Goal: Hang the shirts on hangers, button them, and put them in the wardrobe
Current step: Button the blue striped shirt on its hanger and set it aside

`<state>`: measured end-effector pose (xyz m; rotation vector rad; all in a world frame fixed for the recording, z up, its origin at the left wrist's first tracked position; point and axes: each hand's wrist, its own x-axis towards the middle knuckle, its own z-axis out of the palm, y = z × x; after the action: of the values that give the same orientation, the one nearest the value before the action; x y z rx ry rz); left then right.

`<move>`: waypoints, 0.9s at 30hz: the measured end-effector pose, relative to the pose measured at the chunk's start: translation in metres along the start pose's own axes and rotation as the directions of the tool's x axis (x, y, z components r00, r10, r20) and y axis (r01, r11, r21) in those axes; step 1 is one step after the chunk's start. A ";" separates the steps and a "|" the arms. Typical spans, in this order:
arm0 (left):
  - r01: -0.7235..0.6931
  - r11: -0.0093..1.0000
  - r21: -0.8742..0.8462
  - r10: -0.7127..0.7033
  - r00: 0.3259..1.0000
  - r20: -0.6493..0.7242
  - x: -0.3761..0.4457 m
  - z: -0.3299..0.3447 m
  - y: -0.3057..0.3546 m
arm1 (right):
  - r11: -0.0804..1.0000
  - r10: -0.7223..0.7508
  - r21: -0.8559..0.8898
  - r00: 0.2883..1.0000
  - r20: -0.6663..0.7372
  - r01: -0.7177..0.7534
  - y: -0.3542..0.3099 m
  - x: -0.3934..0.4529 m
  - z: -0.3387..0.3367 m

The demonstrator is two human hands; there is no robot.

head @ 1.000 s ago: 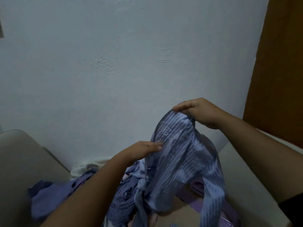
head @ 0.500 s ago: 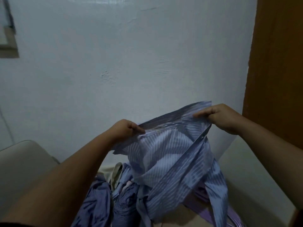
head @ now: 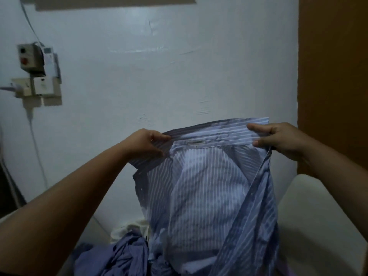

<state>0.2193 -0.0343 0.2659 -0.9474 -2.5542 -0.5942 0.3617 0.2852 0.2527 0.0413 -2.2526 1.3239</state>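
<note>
Both hands, left (head: 146, 143) and right (head: 278, 139), pinch the striped shirt (head: 207, 192) collar; it hangs open.

The room was dim, with a cool bluish cast over the white wall (head: 179, 76), and the brightest patch sat on the middle of the striped shirt (head: 209, 186). Both forearms and the lower corners fell into deep shadow, and the clothes pile (head: 119, 257) at the bottom was murky. Detail was soft throughout, and the wide lens bowed lines near the edges.
</note>
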 end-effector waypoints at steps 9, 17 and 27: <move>0.023 0.980 0.200 0.001 0.993 -0.118 -0.028 -0.106 0.030 | 0.992 -0.094 0.079 0.995 -0.023 0.096 -0.040 -0.012 -0.010; 0.116 0.973 0.202 -0.122 0.992 0.018 -0.028 -0.062 0.012 | 0.997 -0.030 0.067 0.999 -0.023 0.031 0.000 -0.005 0.019; 0.184 0.962 0.199 -0.254 0.868 0.426 -0.004 0.135 -0.104 | 0.924 0.379 -0.002 0.918 0.119 -0.382 0.182 0.018 0.121</move>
<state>0.1281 -0.0409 0.1223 -0.8188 -3.0987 -0.2460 0.2447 0.2843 0.0676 -0.3383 -2.4306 1.5783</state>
